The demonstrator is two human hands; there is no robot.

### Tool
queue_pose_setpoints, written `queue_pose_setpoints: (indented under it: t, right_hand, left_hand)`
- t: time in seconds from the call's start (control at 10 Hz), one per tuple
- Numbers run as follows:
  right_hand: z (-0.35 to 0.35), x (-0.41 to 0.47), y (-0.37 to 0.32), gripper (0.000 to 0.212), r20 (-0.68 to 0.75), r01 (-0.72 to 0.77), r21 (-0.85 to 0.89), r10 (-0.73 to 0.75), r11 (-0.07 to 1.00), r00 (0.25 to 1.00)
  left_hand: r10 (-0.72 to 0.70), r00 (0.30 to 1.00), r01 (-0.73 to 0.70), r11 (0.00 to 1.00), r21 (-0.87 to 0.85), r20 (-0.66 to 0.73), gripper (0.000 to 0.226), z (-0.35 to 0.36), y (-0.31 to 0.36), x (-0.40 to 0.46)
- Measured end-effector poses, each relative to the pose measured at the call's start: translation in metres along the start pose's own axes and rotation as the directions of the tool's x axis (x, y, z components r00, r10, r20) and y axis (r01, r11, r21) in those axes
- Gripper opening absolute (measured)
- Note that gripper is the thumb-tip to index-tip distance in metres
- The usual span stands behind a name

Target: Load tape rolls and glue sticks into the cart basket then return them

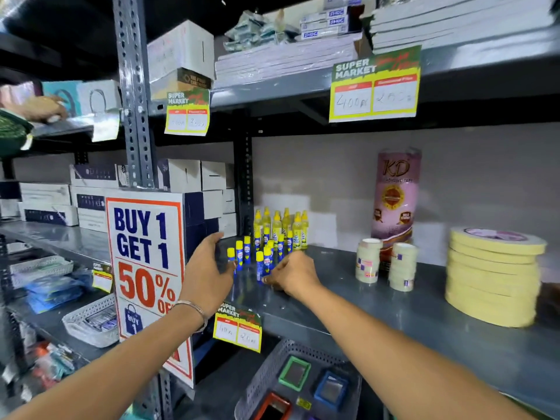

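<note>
Several blue glue sticks with yellow caps (pixel 245 253) stand in a cluster on the grey metal shelf (pixel 394 313), in front of taller yellow glue bottles (pixel 281 225). My left hand (pixel 209 268) is cupped, fingers apart, just left of the cluster. My right hand (pixel 291 275) is on the right side, its fingertips pinched at the base of a front glue stick (pixel 260 263). Further right stand two small stacks of tape rolls (pixel 368 260), a tall stack of wide yellow tape rolls (pixel 494 277) and a wrapped pink tape pack (pixel 395 198).
A "BUY 1 GET 1" sign (pixel 145 262) hangs on the upright left of my left arm. A grey perforated basket (pixel 272 368) with coloured frames sits on the shelf below. White and navy boxes (pixel 194 192) are stacked behind the sign. Another person's hand (pixel 45 109) is at the upper left.
</note>
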State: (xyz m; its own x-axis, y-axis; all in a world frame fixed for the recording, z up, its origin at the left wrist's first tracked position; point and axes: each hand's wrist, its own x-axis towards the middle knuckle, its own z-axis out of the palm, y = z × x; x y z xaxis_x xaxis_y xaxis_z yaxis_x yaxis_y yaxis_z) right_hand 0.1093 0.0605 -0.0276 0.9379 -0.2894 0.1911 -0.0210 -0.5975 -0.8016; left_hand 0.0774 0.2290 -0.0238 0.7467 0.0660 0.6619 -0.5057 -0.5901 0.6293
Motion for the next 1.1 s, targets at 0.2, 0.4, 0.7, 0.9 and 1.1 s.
queue_pose_setpoints:
  t: [0.2, 0.4, 0.7, 0.9, 1.1]
  right_hand:
    - [-0.001, 0.000, 0.005, 0.036, 0.008, 0.001, 0.044, -0.001, 0.999, 1.000]
    - [0.015, 0.008, 0.005, 0.033, 0.014, 0.037, -0.003, -0.037, 0.999, 0.999]
    - [0.027, 0.013, 0.003, 0.033, 0.000, 0.072, -0.117, -0.073, 0.990, 0.997]
    - [0.030, 0.015, 0.002, 0.030, -0.004, 0.105, -0.162, -0.107, 0.981, 0.994]
    - [-0.003, -0.009, 0.005, 0.032, -0.100, 0.094, -0.112, -0.105, 0.989, 0.989]
  left_hand:
    - [-0.088, 0.996, 0.088, 0.996, -0.001, 0.002, 0.054, 0.001, 0.013, 0.008]
    - [-0.099, 0.995, 0.098, 0.995, -0.019, -0.022, 0.052, -0.003, 0.007, 0.011]
    - [-0.062, 0.998, 0.062, 0.998, -0.027, -0.026, 0.054, -0.008, 0.002, 0.016]
    - [-0.005, 1.000, 0.005, 1.000, 0.009, -0.021, 0.055, -0.006, 0.003, 0.021]
    - [0.182, 0.983, -0.181, 0.981, 0.075, 0.000, 0.058, 0.008, 0.010, 0.023]
